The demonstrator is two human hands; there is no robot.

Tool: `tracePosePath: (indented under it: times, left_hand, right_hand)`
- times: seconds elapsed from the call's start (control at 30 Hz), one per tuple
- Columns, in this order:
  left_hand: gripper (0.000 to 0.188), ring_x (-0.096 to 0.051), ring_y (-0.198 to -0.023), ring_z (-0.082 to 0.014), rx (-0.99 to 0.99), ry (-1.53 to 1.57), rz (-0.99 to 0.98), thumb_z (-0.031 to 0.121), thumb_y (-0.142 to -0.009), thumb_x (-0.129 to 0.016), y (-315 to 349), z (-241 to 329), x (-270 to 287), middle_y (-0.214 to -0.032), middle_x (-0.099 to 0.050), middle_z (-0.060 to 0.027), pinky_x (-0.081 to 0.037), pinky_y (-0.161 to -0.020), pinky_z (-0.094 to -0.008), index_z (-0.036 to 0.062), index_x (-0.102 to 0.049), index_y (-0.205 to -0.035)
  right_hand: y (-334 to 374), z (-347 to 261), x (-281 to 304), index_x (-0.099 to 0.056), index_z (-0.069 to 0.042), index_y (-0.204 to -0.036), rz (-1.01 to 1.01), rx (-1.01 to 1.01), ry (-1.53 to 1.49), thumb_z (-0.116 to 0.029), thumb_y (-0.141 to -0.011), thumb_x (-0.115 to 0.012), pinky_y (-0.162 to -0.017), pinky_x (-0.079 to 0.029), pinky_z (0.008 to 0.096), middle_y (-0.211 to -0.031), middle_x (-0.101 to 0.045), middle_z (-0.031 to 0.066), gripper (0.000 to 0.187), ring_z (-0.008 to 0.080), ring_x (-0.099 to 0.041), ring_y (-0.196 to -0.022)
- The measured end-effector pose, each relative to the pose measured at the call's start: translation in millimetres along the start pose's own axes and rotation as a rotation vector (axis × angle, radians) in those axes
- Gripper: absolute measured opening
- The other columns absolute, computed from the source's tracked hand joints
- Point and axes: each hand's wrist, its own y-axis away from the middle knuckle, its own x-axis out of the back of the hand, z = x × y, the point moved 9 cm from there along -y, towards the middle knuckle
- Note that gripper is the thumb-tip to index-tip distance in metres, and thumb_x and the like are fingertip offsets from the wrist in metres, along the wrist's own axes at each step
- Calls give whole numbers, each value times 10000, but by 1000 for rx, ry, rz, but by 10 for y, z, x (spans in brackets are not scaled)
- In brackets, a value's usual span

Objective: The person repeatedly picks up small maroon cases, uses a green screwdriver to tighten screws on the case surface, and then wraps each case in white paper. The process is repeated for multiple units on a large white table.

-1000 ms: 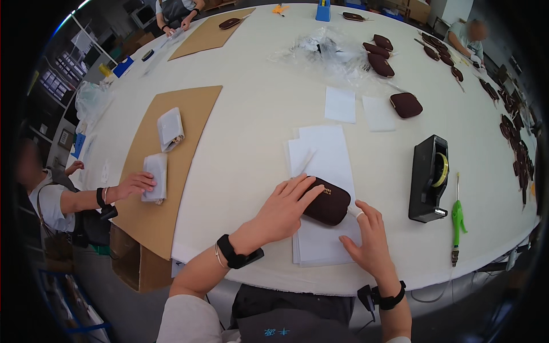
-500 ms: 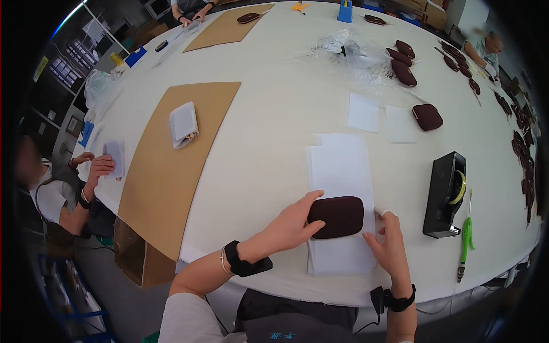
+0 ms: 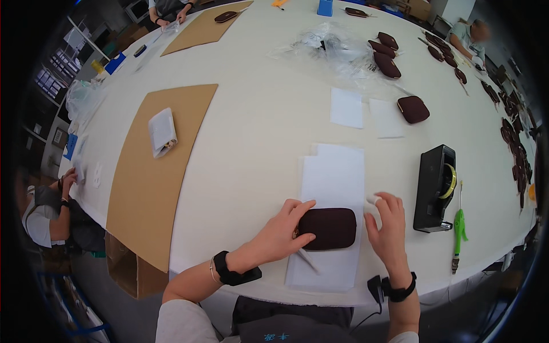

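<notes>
A dark maroon zip pouch [image 3: 330,228] lies across a stack of white paper sheets [image 3: 337,180] in front of me. My left hand [image 3: 280,228] is closed on its left end, thumb on top and fingers at the far edge. From beneath that thumb a thin pale strip [image 3: 309,260] slants down over the paper; its upper end is hidden. My right hand [image 3: 388,226] is just right of the pouch, apart from it, fingers curved and spread with nothing in them. Something white is wrapped round one of its fingertips.
At right stand a black tape dispenser [image 3: 436,188] and a green-handled tool [image 3: 460,228]. Brown cardboard [image 3: 154,188] at left carries a white wrapped packet [image 3: 163,132]. Further off lie another maroon pouch [image 3: 413,108], clear plastic bags [image 3: 337,51] and several pouches. Other people sit around the table.
My right hand has come away from the pouch's right side. The pale strip now shows below my left hand. The whole view has shifted a little.
</notes>
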Motion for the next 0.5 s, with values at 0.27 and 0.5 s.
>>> tracePosePath:
  times: [0.27,0.5]
  left_hand:
    - [867,-596,-921,-319,-104,-122,-35,173,-746,-797,18,37,-106,-1339,-318,-156,-528,-800,-387,57,-301,-1447]
    - [883,-599,-901,-319,-134,-130,-47,184,-741,-799,51,22,-104,-1348,-319,-147,-529,-781,-387,63,-293,-1454]
  right_hand:
    - [-1025,516,-647,-591,-10,-1026,30,-136,78,-64,-800,-657,-702,-490,425,-1016,-571,137,241,324,-608,-863]
    - [-1063,466,-608,-596,-45,-854,92,-48,134,-54,-782,-652,-633,-476,422,-837,-600,104,92,317,-607,-707]
